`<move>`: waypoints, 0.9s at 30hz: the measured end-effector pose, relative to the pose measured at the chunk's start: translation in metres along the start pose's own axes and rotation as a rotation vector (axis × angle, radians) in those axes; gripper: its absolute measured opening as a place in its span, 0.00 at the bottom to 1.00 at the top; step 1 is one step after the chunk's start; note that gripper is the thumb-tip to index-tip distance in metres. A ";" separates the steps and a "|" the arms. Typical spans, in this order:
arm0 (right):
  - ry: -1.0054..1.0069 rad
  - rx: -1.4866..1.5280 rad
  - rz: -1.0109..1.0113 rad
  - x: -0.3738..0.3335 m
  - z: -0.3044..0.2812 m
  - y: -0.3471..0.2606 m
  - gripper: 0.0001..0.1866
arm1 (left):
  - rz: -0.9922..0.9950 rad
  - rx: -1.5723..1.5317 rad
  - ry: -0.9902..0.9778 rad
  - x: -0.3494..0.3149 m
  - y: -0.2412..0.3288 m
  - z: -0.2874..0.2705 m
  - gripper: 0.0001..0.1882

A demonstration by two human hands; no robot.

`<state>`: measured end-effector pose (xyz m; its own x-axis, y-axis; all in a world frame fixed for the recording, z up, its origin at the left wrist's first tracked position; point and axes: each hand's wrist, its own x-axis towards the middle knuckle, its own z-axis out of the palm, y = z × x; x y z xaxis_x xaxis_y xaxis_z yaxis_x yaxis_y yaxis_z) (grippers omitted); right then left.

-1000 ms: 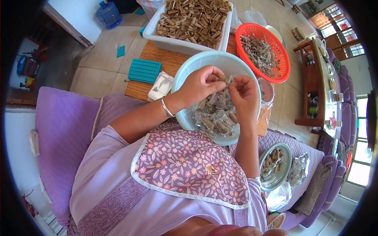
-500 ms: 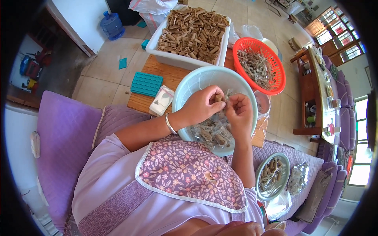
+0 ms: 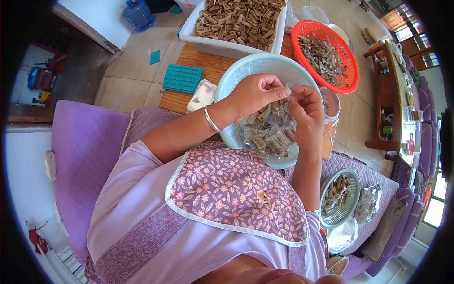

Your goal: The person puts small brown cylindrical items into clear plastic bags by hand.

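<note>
Over a pale green basin (image 3: 226,80), my two hands meet fingertip to fingertip. My left hand (image 3: 257,97), with a silver bangle at its wrist, is closed, thumb against forefinger, on a small clear plastic bag (image 3: 290,90). The fingers of my right hand (image 3: 308,111) pinch the same bag from the other side. What the bag contains is mostly hidden by my fingers. Below them in the basin lie several clear bags with brown tube-like pieces (image 3: 265,143) inside.
Beyond the basin, a white tub (image 3: 215,47) holds a heap of brown pieces, beside a red basket (image 3: 352,71) of clear wrappers. A teal ridged tray (image 3: 183,78) and a white packet (image 3: 202,96) lie on the wooden table (image 3: 208,59). At right stands a green basket (image 3: 326,213).
The brown piece that showed at my left fingers is out of sight. Both hands now pinch the bag between them, and the whole view has shifted.
</note>
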<state>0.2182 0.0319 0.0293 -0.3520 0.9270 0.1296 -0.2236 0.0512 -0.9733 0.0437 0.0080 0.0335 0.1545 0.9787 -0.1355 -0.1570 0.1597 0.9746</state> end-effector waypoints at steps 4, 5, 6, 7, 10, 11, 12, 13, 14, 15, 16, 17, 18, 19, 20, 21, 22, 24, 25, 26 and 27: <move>-0.088 0.046 0.094 0.004 0.001 -0.010 0.12 | 0.053 0.154 0.025 0.008 -0.009 -0.003 0.11; -0.086 0.049 0.096 0.006 -0.003 -0.009 0.12 | 0.038 0.150 0.024 0.008 -0.004 -0.003 0.10; -0.084 0.148 0.164 0.009 -0.007 -0.009 0.11 | 0.023 0.146 0.024 0.009 -0.002 -0.003 0.10; -0.086 0.246 0.230 0.012 -0.009 -0.009 0.11 | 0.022 0.148 0.028 0.009 -0.002 -0.003 0.10; -0.049 0.360 0.202 0.016 -0.008 -0.001 0.10 | 0.045 0.038 0.017 0.011 -0.004 -0.006 0.10; -0.051 0.362 0.203 0.016 -0.006 -0.001 0.10 | 0.063 0.022 -0.023 0.012 -0.006 -0.008 0.09; -0.003 0.365 0.177 0.015 -0.001 0.000 0.09 | 0.082 0.006 -0.062 0.012 -0.007 -0.010 0.09; 0.045 0.367 0.150 0.015 0.003 0.000 0.09 | 0.080 0.007 -0.061 0.011 -0.004 -0.010 0.09; 0.045 0.368 0.152 0.014 0.006 0.000 0.09 | 0.002 -0.017 -0.044 0.009 0.003 -0.010 0.08; 0.056 0.348 0.143 0.013 0.009 -0.002 0.09 | -0.076 -0.041 -0.029 0.007 0.006 -0.010 0.08; 0.067 0.328 0.133 0.012 0.011 -0.003 0.09 | -0.076 -0.041 -0.028 0.008 0.005 -0.010 0.08; 0.067 0.328 0.133 0.012 0.011 -0.002 0.09 | -0.059 0.006 -0.042 0.009 0.003 -0.012 0.07; 0.059 0.315 0.118 0.012 0.010 0.000 0.09 | -0.041 0.053 -0.055 0.009 0.001 -0.012 0.07; 0.049 0.302 0.104 0.012 0.009 0.001 0.09 | -0.041 0.052 -0.054 0.010 0.000 -0.012 0.07; 0.048 0.302 0.105 0.012 0.008 0.002 0.09 | -0.023 0.065 -0.052 0.010 -0.001 -0.012 0.08; 0.016 0.288 0.089 0.012 0.008 0.003 0.09 | -0.004 0.077 -0.051 0.010 -0.002 -0.012 0.08; -0.014 0.273 0.071 0.011 0.007 0.003 0.10 | -0.004 0.076 -0.052 0.010 -0.002 -0.012 0.08; -0.009 0.304 0.079 0.010 0.007 0.003 0.10 | 0.026 0.028 -0.066 0.010 -0.003 -0.011 0.09; -0.007 0.338 0.084 0.010 0.006 0.004 0.10 | 0.028 0.030 -0.068 0.009 -0.001 -0.010 0.09; -0.007 0.338 0.080 0.011 0.006 0.005 0.10 | -0.013 -0.099 -0.059 0.007 0.001 -0.009 0.08; 0.031 0.395 0.080 0.011 0.005 0.007 0.09 | -0.055 -0.227 -0.050 0.005 0.003 -0.008 0.08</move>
<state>0.2080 0.0405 0.0250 -0.3562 0.9334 0.0443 -0.5310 -0.1631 -0.8315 0.0364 0.0145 0.0343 0.2158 0.9610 -0.1731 -0.3612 0.2433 0.9002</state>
